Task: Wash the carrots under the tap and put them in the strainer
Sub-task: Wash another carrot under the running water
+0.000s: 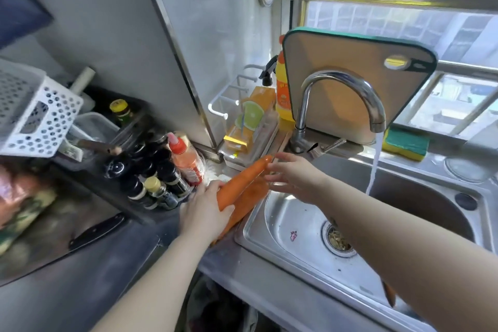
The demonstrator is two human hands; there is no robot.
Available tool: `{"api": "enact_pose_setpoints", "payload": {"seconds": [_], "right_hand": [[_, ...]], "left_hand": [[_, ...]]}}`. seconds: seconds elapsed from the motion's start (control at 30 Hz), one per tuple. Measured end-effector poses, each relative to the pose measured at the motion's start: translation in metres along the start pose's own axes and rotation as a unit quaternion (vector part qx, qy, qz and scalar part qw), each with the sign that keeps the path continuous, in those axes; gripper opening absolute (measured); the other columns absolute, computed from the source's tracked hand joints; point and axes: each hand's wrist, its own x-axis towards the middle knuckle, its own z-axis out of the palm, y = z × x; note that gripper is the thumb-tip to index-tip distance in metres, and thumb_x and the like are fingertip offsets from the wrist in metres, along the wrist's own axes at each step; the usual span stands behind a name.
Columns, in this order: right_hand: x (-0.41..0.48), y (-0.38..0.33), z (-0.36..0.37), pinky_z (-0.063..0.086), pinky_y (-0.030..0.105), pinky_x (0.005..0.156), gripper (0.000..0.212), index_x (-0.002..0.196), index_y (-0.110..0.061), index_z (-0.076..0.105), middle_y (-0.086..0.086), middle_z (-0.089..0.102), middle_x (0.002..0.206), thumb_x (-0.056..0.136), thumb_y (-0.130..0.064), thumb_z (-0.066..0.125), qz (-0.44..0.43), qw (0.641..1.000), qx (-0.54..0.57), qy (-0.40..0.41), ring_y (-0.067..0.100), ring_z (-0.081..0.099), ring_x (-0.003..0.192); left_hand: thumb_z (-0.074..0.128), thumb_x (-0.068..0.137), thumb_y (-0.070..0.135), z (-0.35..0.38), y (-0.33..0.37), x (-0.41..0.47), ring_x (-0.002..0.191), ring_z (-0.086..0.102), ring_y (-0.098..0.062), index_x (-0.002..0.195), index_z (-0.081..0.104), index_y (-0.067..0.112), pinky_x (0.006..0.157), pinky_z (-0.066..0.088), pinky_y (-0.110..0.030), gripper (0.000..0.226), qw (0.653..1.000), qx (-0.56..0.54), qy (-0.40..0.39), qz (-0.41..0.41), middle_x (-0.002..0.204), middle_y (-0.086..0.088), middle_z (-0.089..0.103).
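Observation:
My left hand grips the thick end of a long orange carrot at the left rim of the steel sink. A second carrot lies just under it, over the sink's edge. My right hand reaches across the basin with fingers spread, its fingertips at the first carrot's tip. The tap runs, and its stream falls to the right of both hands. Another orange piece shows below my right forearm. No strainer is in view.
Sauce bottles crowd the counter left of the sink, with a black knife lying in front of them. A white perforated basket sits at far left. A cutting board, a detergent bottle and a sponge stand behind the tap.

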Motion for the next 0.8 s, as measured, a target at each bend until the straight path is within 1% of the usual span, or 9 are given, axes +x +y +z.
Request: {"api": "enact_pose_setpoints", "payload": {"seconds": [0.1,0.23,0.3,0.37,0.47,0.53,0.6,0.7,0.8], "right_hand": [[0.011,0.002,0.003,0.051,0.04,0.092,0.056,0.145,-0.012,0.032,0.011,0.057,0.097,0.094,-0.004,0.054,0.014,0.999,-0.031,-0.01,0.022,0.057,0.091],[0.021,0.004,0.003,0.052,0.028,0.067,0.05,0.142,-0.01,0.039,0.011,0.056,0.1,0.094,-0.004,0.052,0.01,0.998,-0.069,-0.005,0.021,0.056,0.091],[0.023,0.007,0.001,0.048,0.026,0.064,0.05,0.142,-0.01,0.038,0.012,0.059,0.108,0.095,-0.005,0.051,0.004,0.997,-0.077,0.001,0.023,0.06,0.098],[0.023,0.009,-0.005,0.049,0.028,0.069,0.049,0.142,-0.011,0.038,0.012,0.061,0.114,0.095,-0.005,0.05,0.003,0.997,-0.078,0.003,0.025,0.061,0.101],[0.017,0.017,-0.022,0.051,0.036,0.087,0.043,0.138,-0.012,0.046,0.011,0.063,0.113,0.095,-0.008,0.052,0.002,0.995,-0.097,0.013,0.022,0.059,0.094],[0.009,0.025,-0.039,0.05,0.035,0.089,0.039,0.133,-0.013,0.05,0.011,0.066,0.115,0.094,-0.01,0.055,0.005,0.995,-0.1,0.024,0.021,0.06,0.092],[0.0,0.036,-0.059,0.05,0.034,0.089,0.036,0.128,-0.013,0.054,0.008,0.069,0.11,0.092,-0.011,0.057,0.014,0.993,-0.107,0.042,0.02,0.061,0.09],[-0.017,0.061,-0.095,0.05,0.034,0.089,0.031,0.123,-0.012,0.058,0.005,0.07,0.102,0.092,-0.009,0.056,0.048,0.988,-0.123,0.085,0.018,0.063,0.084],[-0.034,0.092,-0.137,0.049,0.019,0.062,0.028,0.117,-0.003,0.063,0.007,0.069,0.092,0.09,-0.007,0.057,0.077,0.961,-0.198,0.179,0.019,0.065,0.074]], "left_hand": [[0.058,0.087,0.046,0.008,0.001,0.007,0.121,0.047,-0.022,0.131,0.039,0.035,0.099,0.038,-0.043,0.05,1.0,0.014,-0.007,-0.013,0.132,0.003,0.047],[0.058,0.087,0.044,0.017,0.005,0.016,0.125,0.044,-0.022,0.134,0.039,0.032,0.101,0.035,-0.042,0.052,0.999,0.017,-0.022,-0.023,0.132,0.001,0.046],[0.057,0.088,0.044,0.018,0.008,0.018,0.127,0.043,-0.023,0.137,0.036,0.031,0.102,0.034,-0.042,0.056,0.999,0.024,-0.017,-0.018,0.133,0.0,0.045],[0.056,0.088,0.045,0.018,0.01,0.019,0.129,0.04,-0.024,0.141,0.031,0.029,0.104,0.034,-0.042,0.06,0.999,0.037,-0.021,-0.007,0.136,-0.002,0.043],[0.055,0.09,0.043,0.017,0.017,0.019,0.13,0.038,-0.025,0.144,0.026,0.026,0.103,0.034,-0.042,0.063,0.998,0.043,-0.038,0.005,0.139,-0.004,0.04],[0.054,0.091,0.041,0.017,0.023,0.018,0.13,0.037,-0.026,0.144,0.025,0.026,0.104,0.033,-0.043,0.062,0.998,0.047,-0.033,0.018,0.142,-0.004,0.037],[0.053,0.091,0.037,0.017,0.034,0.018,0.13,0.037,-0.025,0.143,0.029,0.027,0.106,0.03,-0.042,0.058,0.997,0.057,0.003,0.054,0.142,-0.001,0.037],[0.056,0.089,0.025,0.028,0.065,0.017,0.12,0.05,-0.026,0.132,0.049,0.022,0.099,0.037,-0.043,0.044,0.982,0.028,0.063,0.175,0.131,-0.001,0.05],[0.052,0.093,0.027,0.051,0.112,0.011,0.105,0.059,-0.022,0.122,0.058,0.022,0.088,0.042,-0.035,0.03,0.967,-0.01,0.014,0.253,0.12,0.003,0.06]]}}
